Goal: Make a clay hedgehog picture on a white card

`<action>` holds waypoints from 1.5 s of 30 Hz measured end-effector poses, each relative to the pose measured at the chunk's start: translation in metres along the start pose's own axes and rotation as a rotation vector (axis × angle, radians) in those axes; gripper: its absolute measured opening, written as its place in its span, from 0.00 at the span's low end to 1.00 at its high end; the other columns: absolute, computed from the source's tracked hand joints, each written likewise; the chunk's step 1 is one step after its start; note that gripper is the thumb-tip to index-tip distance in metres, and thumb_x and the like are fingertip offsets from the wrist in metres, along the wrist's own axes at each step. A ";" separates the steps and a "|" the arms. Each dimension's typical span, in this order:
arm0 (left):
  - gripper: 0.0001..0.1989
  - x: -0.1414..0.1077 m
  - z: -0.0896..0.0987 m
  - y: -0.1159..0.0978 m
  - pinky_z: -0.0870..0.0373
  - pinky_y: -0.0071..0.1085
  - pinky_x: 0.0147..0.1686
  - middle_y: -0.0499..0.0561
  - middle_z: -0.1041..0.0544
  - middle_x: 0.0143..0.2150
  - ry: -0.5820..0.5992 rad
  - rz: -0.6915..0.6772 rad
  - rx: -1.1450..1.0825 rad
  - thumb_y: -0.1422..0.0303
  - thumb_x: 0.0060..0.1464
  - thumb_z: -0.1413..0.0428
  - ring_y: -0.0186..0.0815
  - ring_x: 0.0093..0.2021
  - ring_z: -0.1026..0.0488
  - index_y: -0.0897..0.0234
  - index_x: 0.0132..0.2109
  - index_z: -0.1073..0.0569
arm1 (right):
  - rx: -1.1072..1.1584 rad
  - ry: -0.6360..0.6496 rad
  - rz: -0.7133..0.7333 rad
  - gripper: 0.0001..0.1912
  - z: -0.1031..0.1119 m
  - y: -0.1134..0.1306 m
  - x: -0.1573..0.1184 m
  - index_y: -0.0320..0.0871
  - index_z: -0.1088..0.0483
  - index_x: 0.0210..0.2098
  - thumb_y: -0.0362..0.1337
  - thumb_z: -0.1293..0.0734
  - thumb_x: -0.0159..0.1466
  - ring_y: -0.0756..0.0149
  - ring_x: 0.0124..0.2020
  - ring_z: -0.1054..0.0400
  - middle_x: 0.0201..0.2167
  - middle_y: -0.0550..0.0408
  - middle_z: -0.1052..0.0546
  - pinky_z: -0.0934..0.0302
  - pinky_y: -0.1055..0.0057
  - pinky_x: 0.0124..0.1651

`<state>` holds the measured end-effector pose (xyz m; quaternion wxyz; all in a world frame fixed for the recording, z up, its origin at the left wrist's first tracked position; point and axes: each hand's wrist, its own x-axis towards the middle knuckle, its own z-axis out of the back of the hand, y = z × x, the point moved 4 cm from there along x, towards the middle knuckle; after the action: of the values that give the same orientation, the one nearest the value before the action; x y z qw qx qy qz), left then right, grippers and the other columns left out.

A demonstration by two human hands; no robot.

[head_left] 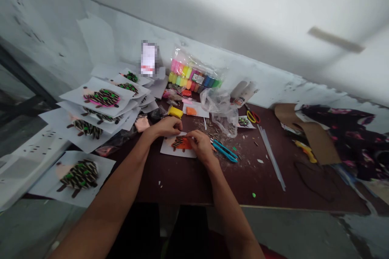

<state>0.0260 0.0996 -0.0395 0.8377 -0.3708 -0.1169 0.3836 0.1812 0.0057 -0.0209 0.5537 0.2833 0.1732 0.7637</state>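
Observation:
A white paper card (170,150) lies on the dark table in front of me, bearing a hedgehog shape (181,143) with an orange clay body and dark striped pieces on its left part. Over the card's upper left edge is my left hand (168,126), its fingers bent and closed; what they hold, if anything, is hidden. My right hand (200,143) reaches over the card's right side with fingertips pinched near the orange clay. Anything in that pinch is too small to make out. Teal-handled pliers (225,150) lie just right of this hand.
Finished hedgehog cards (101,98) are piled at left, with another card (77,174) nearer me. Behind are yellow clay (175,112), a bag of coloured clays (194,77) and a crumpled plastic bag (223,113). Scissors (253,116) and clear sticks (271,158) lie right.

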 end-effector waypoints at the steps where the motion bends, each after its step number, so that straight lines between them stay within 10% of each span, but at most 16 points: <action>1: 0.11 0.000 0.000 0.000 0.39 0.27 0.29 0.48 0.24 0.30 -0.004 -0.002 0.005 0.71 0.43 0.46 0.33 0.30 0.31 0.65 0.36 0.23 | -0.012 0.003 -0.001 0.10 -0.001 0.000 0.000 0.44 0.23 0.37 0.30 0.37 0.66 0.66 0.34 0.31 0.34 0.53 0.24 0.40 0.72 0.40; 26: 0.11 -0.002 0.002 -0.004 0.39 0.27 0.29 0.48 0.24 0.31 0.012 0.036 0.017 0.71 0.43 0.45 0.33 0.29 0.32 0.64 0.36 0.22 | -0.246 0.104 -0.010 0.09 -0.007 0.004 0.004 0.45 0.24 0.38 0.32 0.37 0.68 0.64 0.39 0.33 0.35 0.53 0.26 0.43 0.71 0.42; 38: 0.10 -0.001 0.002 -0.004 0.40 0.27 0.27 0.48 0.25 0.30 0.023 0.023 -0.016 0.65 0.44 0.43 0.33 0.29 0.32 0.65 0.34 0.24 | -0.114 -0.043 -0.037 0.08 0.007 0.001 0.001 0.44 0.25 0.35 0.32 0.37 0.66 0.66 0.35 0.34 0.33 0.54 0.27 0.43 0.72 0.40; 45: 0.11 -0.001 0.001 -0.004 0.40 0.28 0.28 0.49 0.24 0.31 0.029 0.057 0.002 0.63 0.45 0.42 0.33 0.29 0.32 0.65 0.35 0.24 | -0.291 -0.289 -0.314 0.11 0.035 -0.043 -0.003 0.43 0.23 0.37 0.33 0.38 0.65 0.61 0.37 0.33 0.36 0.49 0.25 0.41 0.68 0.40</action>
<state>0.0269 0.0976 -0.0355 0.8285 -0.3787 -0.0937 0.4018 0.2363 0.0153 -0.0191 0.7193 0.2765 0.0226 0.6369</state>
